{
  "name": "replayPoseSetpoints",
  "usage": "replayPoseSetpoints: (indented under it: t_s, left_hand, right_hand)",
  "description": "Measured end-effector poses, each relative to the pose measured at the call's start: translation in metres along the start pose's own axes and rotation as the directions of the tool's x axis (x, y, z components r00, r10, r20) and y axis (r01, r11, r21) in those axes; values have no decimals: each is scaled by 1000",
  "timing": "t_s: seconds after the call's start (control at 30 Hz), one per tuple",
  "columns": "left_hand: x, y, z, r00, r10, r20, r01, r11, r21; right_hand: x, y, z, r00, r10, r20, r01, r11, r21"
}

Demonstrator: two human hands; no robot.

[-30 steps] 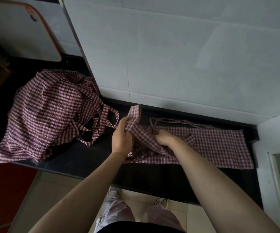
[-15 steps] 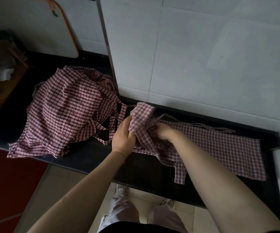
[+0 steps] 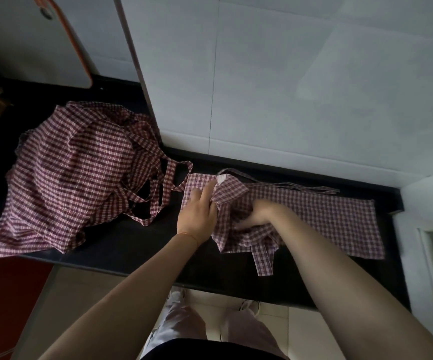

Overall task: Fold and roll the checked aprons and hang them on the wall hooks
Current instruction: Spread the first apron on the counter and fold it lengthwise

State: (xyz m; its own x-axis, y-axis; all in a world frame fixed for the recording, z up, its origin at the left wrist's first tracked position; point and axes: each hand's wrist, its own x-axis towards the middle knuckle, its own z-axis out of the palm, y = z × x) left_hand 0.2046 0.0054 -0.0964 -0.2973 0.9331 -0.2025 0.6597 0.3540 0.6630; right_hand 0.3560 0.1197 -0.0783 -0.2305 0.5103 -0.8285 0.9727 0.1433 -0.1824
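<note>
A folded checked apron (image 3: 322, 216) lies in a long strip across the right part of the dark tabletop (image 3: 121, 242), its far end reaching toward the right wall. Thin ties (image 3: 301, 187) trail along its back edge, and one short strap (image 3: 263, 261) hangs off the near edge toward the front lip.

The left hand (image 3: 198, 216) rests on the apron's left end, fingers nearly straight and pointing away from the person, pressing the cloth down where a fold rises just beside the fingertips (a thin orange band sits at the wrist). The right hand (image 3: 257, 216) is just beside it, on the bunched cloth; its fingers are curled down into the folds and appear to grip the fabric, though the fingertips are partly hidden by the cloth.

A second apron (image 3: 72, 178) sits in a loose, crumpled heap on the left part of the tabletop, its straps tangled and reaching near the folded apron's left end. A white board (image 3: 28, 42) with an orange rim leans against the wall at the back left, behind the heap
</note>
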Motion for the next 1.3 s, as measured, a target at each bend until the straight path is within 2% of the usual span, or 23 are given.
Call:
replayPoseSetpoints:
  t_s: [0.07,0.13,0.23,0.3,0.33,0.4,0.47,0.53,0.57,0.6,0.63,0.67,0.7,0.73,0.8,0.87,0.93,0.97,1.03,1.07,1.13,1.2,1.3]
  left_hand:
    - [0,1,5,1000,-1,0,1,999,40]
    - [0,3,11,999,24,32,-27,994,105]
    - [1,2,22,989,23,144,-53,977,207]
    - [3,-3,27,977,-31,212,-21,971,239]
    - [3,-3,30,972,-56,228,-3,968,251]
    - [3,-4,35,967,-92,239,22,960,279]
    - [4,-2,38,965,-111,237,31,948,317]
    - [6,2,39,961,-146,233,59,937,344]
    - [7,5,41,960,-162,229,73,932,355]
    - [8,7,43,959,-172,225,80,927,367]
    - [9,8,43,958,-182,221,87,921,380]
    - [9,10,45,957,-192,216,94,914,396]
    - [10,11,46,956,-201,212,98,904,415]
    - [10,11,49,956,-206,211,96,895,436]
    - [10,12,54,952,-217,217,92,876,473]
    - [10,12,57,949,-234,210,99,856,508]
    - [10,14,61,948,-248,198,108,839,533]
    - [10,15,62,948,-255,192,114,833,541]
    - [11,17,62,947,-266,178,130,827,547]
    - [11,18,62,947,-271,173,135,824,551]
    - [12,19,61,944,-282,173,139,812,566]
    - [13,24,62,931,-309,194,139,792,595]
    - [16,32,61,893,-381,240,166,774,611]
  right_hand:
    - [4,11,3,990,138,40,-131,980,-150]
    - [5,17,3,988,148,32,-143,981,-130]
    - [8,30,-1,992,83,-91,-73,992,105]
    - [4,39,-8,981,92,-172,-42,960,278]
    - [2,46,-11,976,100,-195,-37,952,304]
    - [-5,58,-17,978,81,-194,-26,962,271]
    - [-9,70,-19,972,68,-227,-34,988,151]
    - [-9,81,-21,894,105,-436,-57,991,121]
    - [-7,86,-23,830,165,-533,-71,979,192]
    - [-5,92,-25,787,264,-557,-74,937,341]
    - [-4,94,-26,784,372,-497,-76,852,519]
    - [-3,98,-26,809,448,-380,-85,730,678]
    - [-3,101,-26,842,462,-277,-90,628,773]
    - [-3,105,-25,868,439,-232,-88,595,799]
    - [-2,113,-23,904,370,-214,-76,631,772]
    - [-1,121,-23,897,340,-283,-86,762,642]
    - [0,132,-24,796,333,-505,-114,902,415]
    - [0,140,-24,731,331,-596,-123,924,362]
    - [0,158,-25,641,381,-666,-147,913,381]
    - [-2,167,-25,636,405,-657,-163,903,398]
    - [-3,176,-24,688,430,-585,-211,889,406]
    - [-4,179,-24,769,426,-476,-217,875,433]
    - [-9,174,-23,896,354,-267,-205,864,459]
